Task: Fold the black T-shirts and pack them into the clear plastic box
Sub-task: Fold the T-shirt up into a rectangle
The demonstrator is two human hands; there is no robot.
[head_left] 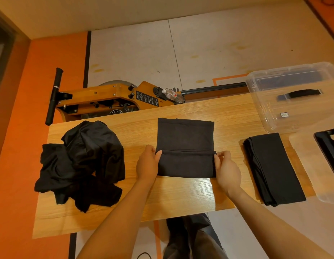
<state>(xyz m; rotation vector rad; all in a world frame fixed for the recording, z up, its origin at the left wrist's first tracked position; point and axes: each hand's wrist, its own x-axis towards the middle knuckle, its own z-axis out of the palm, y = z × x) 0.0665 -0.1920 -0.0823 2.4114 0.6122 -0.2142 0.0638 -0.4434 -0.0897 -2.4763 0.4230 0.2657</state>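
Wooden table, light oak grain, spans the view and bears all the task items. Heap: unfolded black T-shirts, crumpled at the left end of the table. Box: clear plastic, at the far right corner, with a black handle visible through its wall; dark fabric appears to lie inside, though the contents cannot be told for certain. Shirt: a black T-shirt lying flat at the centre as a rectangle, its near part folded up over the rest so that an edge runs across it from side to side. Stack: folded black shirts, laid between the centre shirt and the box, just beside the box. Lid: clear, at the right edge, near the stack. Left hand: thumb and curled fingers pinch the left end of the folded edge. Right hand: fingertips pinch the right end of the same edge. Rowing machine with a bottle lies on the floor beyond the table.
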